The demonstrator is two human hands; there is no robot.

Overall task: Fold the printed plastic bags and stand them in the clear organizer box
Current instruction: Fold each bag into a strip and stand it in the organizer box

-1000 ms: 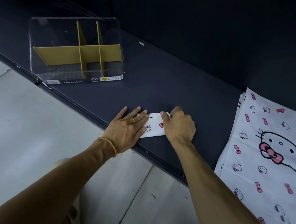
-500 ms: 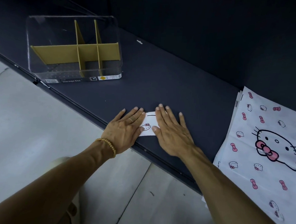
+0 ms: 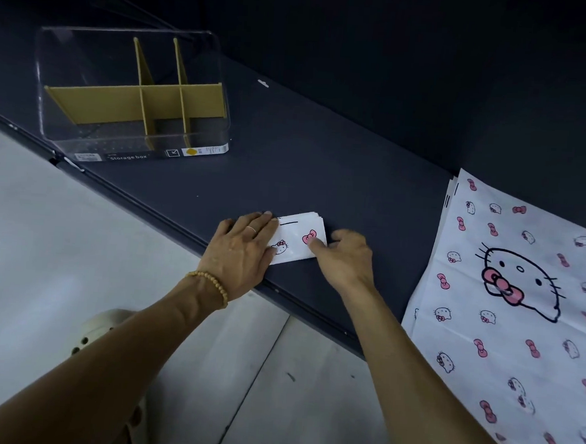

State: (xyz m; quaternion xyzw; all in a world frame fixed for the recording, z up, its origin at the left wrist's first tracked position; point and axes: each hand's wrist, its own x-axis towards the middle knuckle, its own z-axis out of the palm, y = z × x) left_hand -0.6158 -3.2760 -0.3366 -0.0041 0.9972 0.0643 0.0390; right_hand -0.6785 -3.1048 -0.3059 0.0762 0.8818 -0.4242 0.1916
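Observation:
A small folded bag, white with pink bows and cat faces, lies flat near the front edge of the dark shelf. My left hand rests flat on its left end, fingers together. My right hand pinches its right end, thumb on top and fingers curled at the edge. The clear organizer box with tan dividers stands at the back left, with nothing in its compartments. A stack of unfolded printed bags lies flat on the right, hanging over the shelf edge.
The shelf's front edge runs diagonally from the left down to the lower middle. Below it is a pale tiled floor. A beige shoe shows under my left arm. A dark wall rises behind the shelf.
My right hand lifted off the folded bag, slid to its right end and curled to pinch it. More of the bag's printed top shows. My left hand stayed flat on the left end.

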